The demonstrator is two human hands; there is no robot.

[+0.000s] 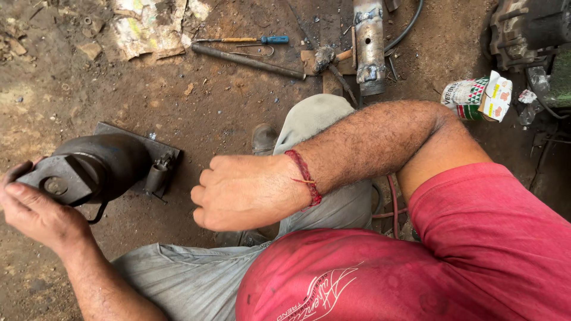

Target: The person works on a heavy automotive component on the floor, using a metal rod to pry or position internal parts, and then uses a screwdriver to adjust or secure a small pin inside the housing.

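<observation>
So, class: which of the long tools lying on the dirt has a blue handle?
The screwdriver; the plain dark metal bar lies just below it.

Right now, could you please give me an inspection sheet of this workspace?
Surface: dirt floor, oily, scattered with small stones.
Job's things: dark metal housing resting on a flat steel plate.
Clutter: blue-handled screwdriver, long steel rod, hammer, perforated steel tube, crumpled carton, torn paper.
Hands: left hand grips the housing's end; right hand closed in a loose fist, empty, beside it.
Cables: black hose; red hose by the knee.
Surroundings: machine part at top right.
</observation>
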